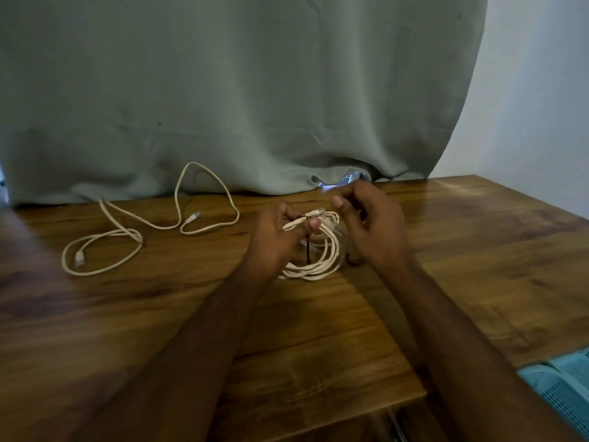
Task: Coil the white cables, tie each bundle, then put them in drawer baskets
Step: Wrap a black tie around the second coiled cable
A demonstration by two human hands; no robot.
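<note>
Pinched in your left hand [280,240], the coiled white cable [318,250] carries a dark tie [308,250]; your right hand [369,224] curls, grip unclear. Loose cable [127,231] lies left; no writing legible.

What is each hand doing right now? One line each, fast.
Left hand: pinches the coiled white cable with its thin dark tie.
Right hand: fingers curled beside the coil; holding anything cannot be told.
</note>
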